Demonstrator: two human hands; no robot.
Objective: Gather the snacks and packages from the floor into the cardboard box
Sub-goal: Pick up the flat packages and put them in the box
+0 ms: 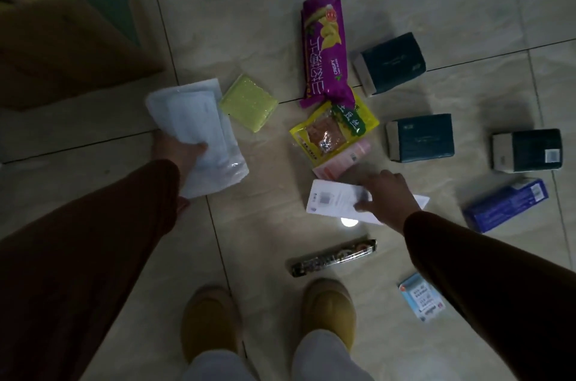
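Brown cardboard box [62,46] at ten o'clock. Left hand [177,149] grips soft pale-blue plastic pack [199,134]. Right hand [386,196], fingers spread, presses flat white card packet [330,198], five o'clock of glossy purple crisp bag [324,46]. Dark rectangular tissue packs [420,137] at three o'clock.

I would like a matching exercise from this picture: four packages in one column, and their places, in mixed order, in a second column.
Things:
1. pale blue packet
2. purple snack bag
3. white flat package
4. blue box

Places:
A. lying on the floor tiles, at the far right
B. gripped in the left hand
C. under the fingers of the right hand
D. on the floor, its lower end over the yellow snack pouch

Pairs: 1-B, 2-D, 3-C, 4-A
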